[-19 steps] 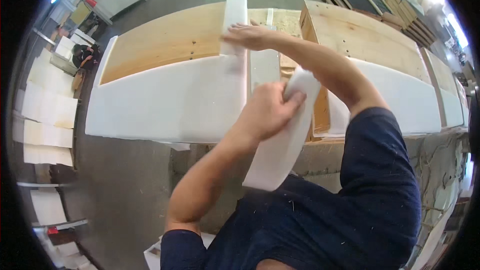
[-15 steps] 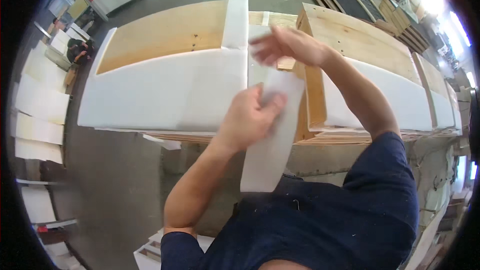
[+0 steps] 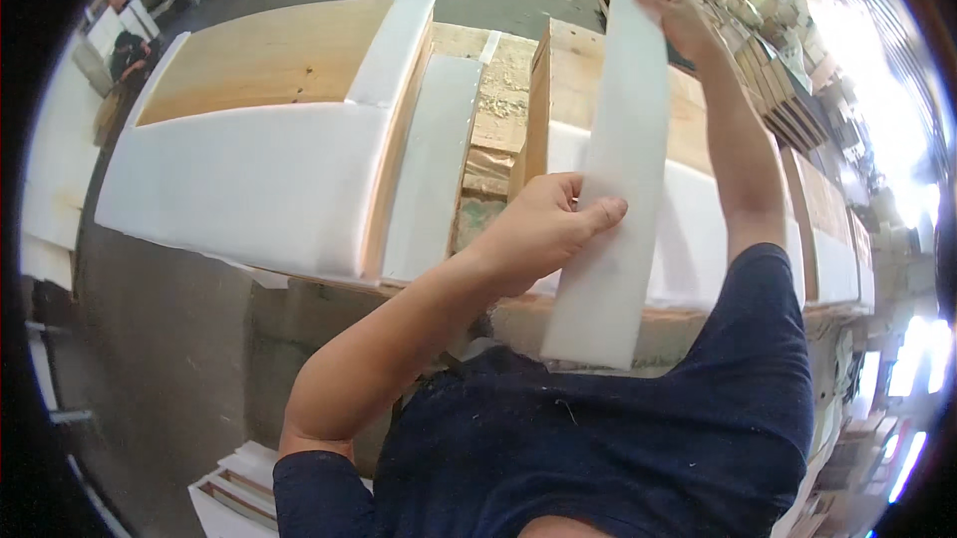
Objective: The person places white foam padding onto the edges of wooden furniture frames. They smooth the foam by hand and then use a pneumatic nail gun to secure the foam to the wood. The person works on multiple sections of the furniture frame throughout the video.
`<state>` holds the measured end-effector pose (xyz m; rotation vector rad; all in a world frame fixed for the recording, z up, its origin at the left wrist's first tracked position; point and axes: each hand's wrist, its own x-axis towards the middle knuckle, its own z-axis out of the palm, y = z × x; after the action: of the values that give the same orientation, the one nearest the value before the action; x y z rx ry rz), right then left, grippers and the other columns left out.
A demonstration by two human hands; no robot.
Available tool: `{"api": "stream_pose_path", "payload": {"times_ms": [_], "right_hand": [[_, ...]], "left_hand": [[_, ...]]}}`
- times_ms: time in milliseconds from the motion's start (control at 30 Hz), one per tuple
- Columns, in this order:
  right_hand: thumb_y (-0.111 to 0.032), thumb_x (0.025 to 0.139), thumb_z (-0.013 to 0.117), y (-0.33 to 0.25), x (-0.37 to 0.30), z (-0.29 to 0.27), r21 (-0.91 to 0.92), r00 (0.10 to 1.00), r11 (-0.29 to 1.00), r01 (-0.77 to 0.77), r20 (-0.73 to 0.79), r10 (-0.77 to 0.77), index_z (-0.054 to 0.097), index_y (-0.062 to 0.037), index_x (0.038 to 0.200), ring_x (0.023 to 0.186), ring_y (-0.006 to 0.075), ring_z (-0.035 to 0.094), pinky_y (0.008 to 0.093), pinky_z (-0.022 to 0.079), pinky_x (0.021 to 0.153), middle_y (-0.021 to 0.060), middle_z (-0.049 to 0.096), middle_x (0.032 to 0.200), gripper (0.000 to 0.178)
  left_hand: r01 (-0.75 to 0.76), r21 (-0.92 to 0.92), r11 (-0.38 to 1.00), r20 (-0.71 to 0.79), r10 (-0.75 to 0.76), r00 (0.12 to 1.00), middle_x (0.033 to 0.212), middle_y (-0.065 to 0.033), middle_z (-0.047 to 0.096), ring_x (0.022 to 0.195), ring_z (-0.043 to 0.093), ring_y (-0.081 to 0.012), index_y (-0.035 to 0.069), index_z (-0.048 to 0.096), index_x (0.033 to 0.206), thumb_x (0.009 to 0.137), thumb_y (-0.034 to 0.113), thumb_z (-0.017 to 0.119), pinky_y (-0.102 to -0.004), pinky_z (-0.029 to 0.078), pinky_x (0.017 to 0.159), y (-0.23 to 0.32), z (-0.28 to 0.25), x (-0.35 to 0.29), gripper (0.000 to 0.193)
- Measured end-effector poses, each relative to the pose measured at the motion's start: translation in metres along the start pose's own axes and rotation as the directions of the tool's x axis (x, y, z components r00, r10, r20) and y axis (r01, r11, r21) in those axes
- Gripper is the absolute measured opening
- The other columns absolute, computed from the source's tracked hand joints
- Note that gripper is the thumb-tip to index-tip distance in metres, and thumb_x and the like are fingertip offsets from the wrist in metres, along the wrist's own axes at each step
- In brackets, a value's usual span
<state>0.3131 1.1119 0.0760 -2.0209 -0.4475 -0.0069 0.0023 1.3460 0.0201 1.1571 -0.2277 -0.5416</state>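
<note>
A long white foam strip (image 3: 623,129) stretches between my hands, slanting up over the front of the right-hand wooden box (image 3: 576,64). My left hand (image 3: 563,224) pinches its left edge below the middle, thumb on top. Higher up, at the far end, my right hand (image 3: 678,17) grips the strip's right edge, its fingers slightly blurred. To the left lies a wooden piece (image 3: 264,54) faced with white foam sheet (image 3: 239,179) along its front and ends. A narrow white-topped panel (image 3: 431,169) stands between the two.
Bare plywood (image 3: 498,99) scattered with wood chips shows in the gap. Further foam-faced boxes (image 3: 802,204) continue to the right. Stacked boards (image 3: 783,89) stand behind them. A co-worker (image 3: 130,57) is at the far left. White slotted pieces (image 3: 234,493) lie low at the left.
My right hand has swung right and away, and now grips the far end of the strip. The strip and my left hand have shifted right. The view has turned right.
</note>
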Motion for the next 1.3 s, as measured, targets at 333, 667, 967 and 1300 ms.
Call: {"api": "stream_pose_path", "payload": {"times_ms": [333,667,967,1300], "right_hand": [[-0.037,0.085,0.067,0.124,0.112,0.047,-0.218,0.955,0.957,-0.19,0.187,0.232,0.066,-0.0069,0.108,0.093,0.0148,0.054,0.0359,0.038,0.085,0.0013,0.064,0.095,0.038],[-0.04,0.086,0.061,0.146,0.13,0.063,-0.363,0.963,0.925,-0.112,0.189,0.19,0.06,-0.0051,0.119,0.101,0.025,0.058,0.0367,0.046,0.086,0.0144,0.062,0.112,0.048],[-0.049,0.097,0.028,0.106,0.037,0.11,-0.765,0.886,0.509,0.394,0.464,0.011,0.02,-0.0038,0.146,0.143,0.0338,0.009,0.0496,0.004,0.114,0.0214,0.015,0.152,0.067],[-0.068,0.088,0.032,0.056,-0.075,0.103,-0.655,0.791,0.544,0.524,0.611,-0.026,0.02,0.0044,0.144,0.142,0.0317,0.01,0.0406,0.009,0.117,0.0242,0.019,0.149,0.092]], "left_hand": [[0.062,-0.187,0.98,-0.293,-0.116,0.949,0.092,-0.0129,0.065,0.076,0.064,-0.0163,-0.008,0.057,0.108,0.092,0.016,0.055,-0.0299,0.053,0.068,-0.039,-0.023,0.103,0.029],[0.082,-0.148,0.986,-0.31,-0.125,0.942,0.095,-0.0147,0.066,0.08,0.064,-0.0187,-0.008,0.057,0.11,0.091,0.015,0.055,-0.0316,0.053,0.072,-0.037,-0.035,0.109,0.029],[0.109,-0.097,0.989,-0.275,-0.132,0.952,0.097,-0.015,0.064,0.085,0.064,-0.0177,-0.01,0.054,0.112,0.091,0.013,0.056,-0.0303,0.053,0.076,-0.049,-0.033,0.09,0.032],[0.208,-0.158,0.965,-0.239,-0.242,0.94,0.098,-0.0139,0.064,0.086,0.064,-0.0186,-0.008,0.054,0.111,0.092,0.02,0.057,-0.0324,0.054,0.074,-0.047,-0.033,0.076,0.034]]}}
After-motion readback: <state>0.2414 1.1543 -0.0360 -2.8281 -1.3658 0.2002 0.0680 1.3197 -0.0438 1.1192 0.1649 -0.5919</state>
